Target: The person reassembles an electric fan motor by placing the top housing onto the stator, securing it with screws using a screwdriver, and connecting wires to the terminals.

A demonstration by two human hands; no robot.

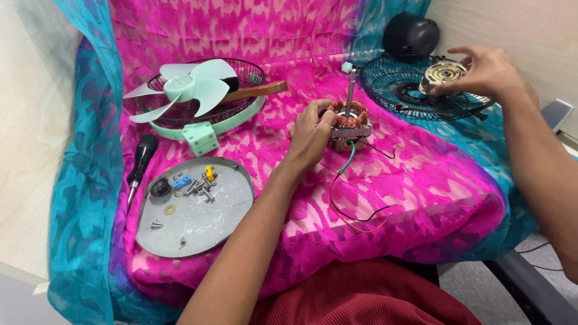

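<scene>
One motor stator (350, 119), shaft upright.

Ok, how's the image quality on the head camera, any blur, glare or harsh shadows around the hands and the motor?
Head view: even, soft lighting with faint shadows only; the copper-wound motor stator under the left hand is sharp; the right hand holding the round silver metal motor cover looks slightly soft; mild wide-angle stretching at the edges; a dull sheen on the grey round metal tray, no strong glare.

Motor stator (349, 115) – copper windings, steel shaft; end cap (444, 74) shiny metal; cloth (421, 180) – woven, matt
</scene>
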